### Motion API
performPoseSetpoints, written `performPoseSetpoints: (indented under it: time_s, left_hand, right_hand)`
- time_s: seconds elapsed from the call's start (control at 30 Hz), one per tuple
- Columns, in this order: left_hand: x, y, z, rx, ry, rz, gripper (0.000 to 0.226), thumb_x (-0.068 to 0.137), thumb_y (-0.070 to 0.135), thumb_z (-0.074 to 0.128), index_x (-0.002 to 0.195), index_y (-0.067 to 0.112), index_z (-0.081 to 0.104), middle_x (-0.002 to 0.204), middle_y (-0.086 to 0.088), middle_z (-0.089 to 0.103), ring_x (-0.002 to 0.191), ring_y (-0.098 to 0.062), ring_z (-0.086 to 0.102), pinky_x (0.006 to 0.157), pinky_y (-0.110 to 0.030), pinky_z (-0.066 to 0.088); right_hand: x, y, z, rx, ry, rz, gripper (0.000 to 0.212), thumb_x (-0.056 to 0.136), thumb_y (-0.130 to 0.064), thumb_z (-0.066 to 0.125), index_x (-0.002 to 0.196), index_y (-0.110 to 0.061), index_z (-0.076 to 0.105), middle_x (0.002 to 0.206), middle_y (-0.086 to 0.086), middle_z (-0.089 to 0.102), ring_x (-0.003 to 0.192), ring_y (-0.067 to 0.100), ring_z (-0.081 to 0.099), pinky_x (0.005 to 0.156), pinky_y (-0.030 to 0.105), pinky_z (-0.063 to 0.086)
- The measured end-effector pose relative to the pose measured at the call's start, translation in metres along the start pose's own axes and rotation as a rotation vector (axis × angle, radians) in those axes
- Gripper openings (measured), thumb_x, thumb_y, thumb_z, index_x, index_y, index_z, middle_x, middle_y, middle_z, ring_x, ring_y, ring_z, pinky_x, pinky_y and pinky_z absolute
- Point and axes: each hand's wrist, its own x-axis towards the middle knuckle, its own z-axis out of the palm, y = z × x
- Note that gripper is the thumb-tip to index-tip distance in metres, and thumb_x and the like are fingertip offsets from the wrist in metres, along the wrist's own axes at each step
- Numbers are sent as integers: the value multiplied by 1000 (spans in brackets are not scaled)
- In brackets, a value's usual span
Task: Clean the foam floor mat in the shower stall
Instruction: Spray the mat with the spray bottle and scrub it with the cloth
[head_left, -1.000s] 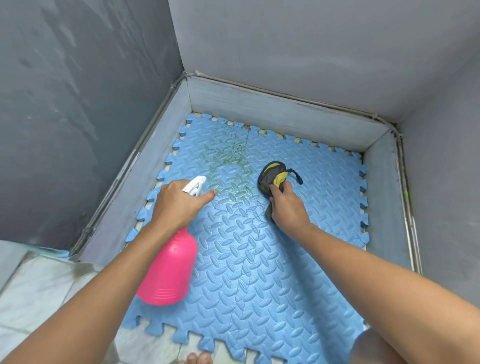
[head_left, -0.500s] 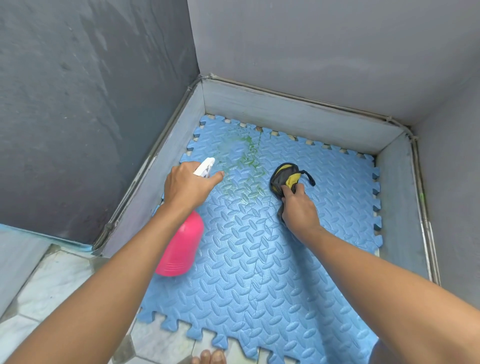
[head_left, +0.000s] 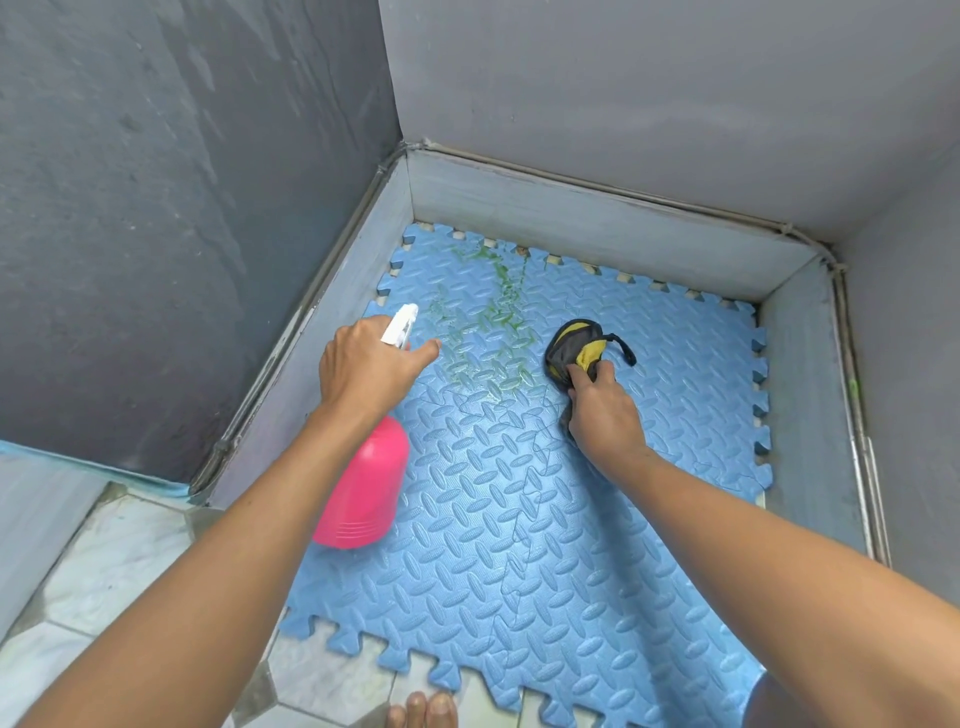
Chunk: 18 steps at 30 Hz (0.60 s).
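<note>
Mat of blue interlocking foam (head_left: 519, 519), diamond-tread embossed, jigsaw edges, covers shower stall floor inside grey curb (head_left: 571, 218). Risk: hard scrubbing may lift tile joints; grooves trap residue. Green smeared stain (head_left: 498, 322) at mat's far left. Left hand (head_left: 363, 369) grips pink plastic spray bottle (head_left: 363, 499) above mat's left edge. Right hand (head_left: 605, 410) clutches bunched grey-yellow cloth (head_left: 576, 353) on mat beside stain.

Left hand (head_left: 363, 370), right hand (head_left: 605, 415), 2 forearms (head_left: 218, 540) bare — toes (head_left: 423, 711), perhaps a knee (head_left: 761, 701), too.
</note>
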Motion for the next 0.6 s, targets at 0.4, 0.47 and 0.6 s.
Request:
performPoseSetpoints:
  time_s: [0.4,0.47,0.6]
  left_hand:
    - [-10,-18,8,-53,-218,164,55,69,62,82,62,17,51,60,3,57,64,-21,57,67,-38,47]
    - [-9,-19,5,-77,-203,152,55,68,65,80,61,18,51,59,3,58,62,-19,57,66,-37,45]
    - [-12,-16,-1,-174,-63,80,51,75,51,83,57,14,52,54,-4,55,58,-28,54,58,-36,42]
  right_hand:
    - [-1,0,1,9,-10,-2,53,97,-4,49,148,-15,41,128,16,43,96,35,58,78,41,50]
    - [0,0,1,10,-6,-4,54,96,-3,49,148,-15,41,127,16,43,96,35,57,78,40,50]
    - [-1,0,2,7,4,-7,52,97,-3,50,147,-14,42,127,17,44,95,34,58,76,40,51]
